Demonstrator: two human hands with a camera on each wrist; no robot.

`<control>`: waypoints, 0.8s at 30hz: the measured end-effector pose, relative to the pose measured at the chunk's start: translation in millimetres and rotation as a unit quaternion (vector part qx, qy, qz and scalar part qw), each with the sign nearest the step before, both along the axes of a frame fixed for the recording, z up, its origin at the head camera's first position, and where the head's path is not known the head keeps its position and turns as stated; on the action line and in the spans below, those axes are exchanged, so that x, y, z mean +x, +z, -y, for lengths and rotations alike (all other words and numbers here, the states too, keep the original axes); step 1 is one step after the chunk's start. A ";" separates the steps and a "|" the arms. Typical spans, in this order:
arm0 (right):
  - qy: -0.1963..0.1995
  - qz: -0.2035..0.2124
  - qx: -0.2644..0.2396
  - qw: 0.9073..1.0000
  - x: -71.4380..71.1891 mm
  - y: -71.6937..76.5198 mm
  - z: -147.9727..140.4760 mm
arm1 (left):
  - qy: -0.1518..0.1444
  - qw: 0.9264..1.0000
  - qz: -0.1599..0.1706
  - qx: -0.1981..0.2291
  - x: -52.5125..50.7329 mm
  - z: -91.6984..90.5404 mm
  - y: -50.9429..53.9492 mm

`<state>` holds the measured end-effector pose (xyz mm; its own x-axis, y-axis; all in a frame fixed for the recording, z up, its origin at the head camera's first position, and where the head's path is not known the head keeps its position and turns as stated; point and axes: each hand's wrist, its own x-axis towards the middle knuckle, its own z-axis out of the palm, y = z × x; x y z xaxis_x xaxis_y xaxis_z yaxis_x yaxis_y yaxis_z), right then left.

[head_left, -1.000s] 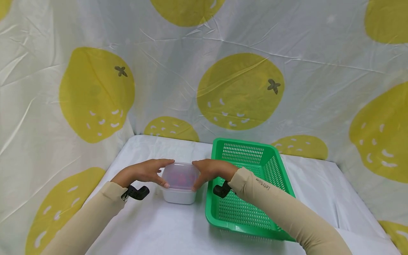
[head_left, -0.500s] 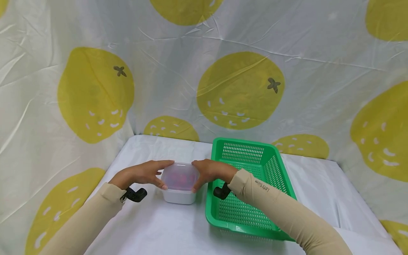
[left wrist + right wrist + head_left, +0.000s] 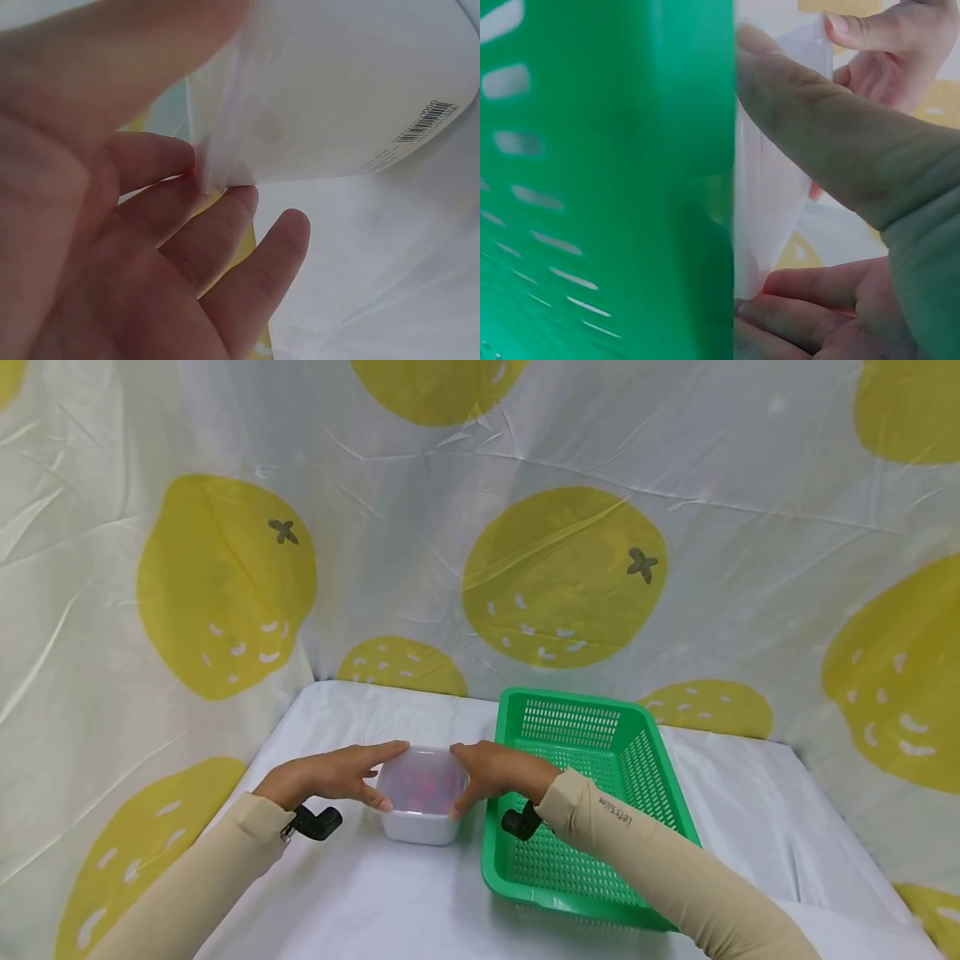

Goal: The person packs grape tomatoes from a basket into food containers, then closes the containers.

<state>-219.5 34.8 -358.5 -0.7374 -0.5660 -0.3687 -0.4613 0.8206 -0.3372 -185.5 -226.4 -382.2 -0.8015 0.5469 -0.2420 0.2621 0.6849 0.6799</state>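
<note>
A white square food container (image 3: 420, 831) sits on the white cloth, covered by a translucent lid (image 3: 423, 777). Blurry red or pink contents show through the lid. My left hand (image 3: 326, 777) holds the lid's left side, thumb at the near corner and fingers at the far one. On the opposite side my right hand (image 3: 491, 770) holds the lid the same way. In the left wrist view, a barcode (image 3: 427, 121) is visible on the container's side, and the fingertips touch the lid's edge. The right wrist view shows the right thumb and fingers at the lid's corners.
A green perforated plastic basket (image 3: 570, 893) stands just right of the container, under my right forearm. Its wall (image 3: 607, 172) fills the left half of the right wrist view. A lemon-patterned curtain (image 3: 390, 552) hangs behind and at both sides of the table.
The lid has come down slightly onto the container, and both thumbs have lowered with it. Both hands keep their hold. The basket stays where it was.
</note>
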 end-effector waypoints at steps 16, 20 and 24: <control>0.037 0.000 -0.005 0.999 0.6 -0.3 4.8 | -0.010 0.996 -0.033 -0.087 -1.4 -7.0 13.7; 0.047 0.005 -0.049 0.998 -1.1 1.4 2.1 | -0.003 0.994 -0.073 -0.085 -3.5 -6.0 13.8; 0.040 -0.006 -0.110 0.993 0.0 4.0 -8.5 | 0.000 0.985 -0.157 -0.068 -6.3 -7.8 10.7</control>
<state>-219.5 43.3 -354.6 -0.6908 -0.6883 -0.2215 -0.5264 0.6887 -0.4985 -191.9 -218.6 -371.5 -0.8485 0.5265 -0.0527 0.4450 0.7640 0.4671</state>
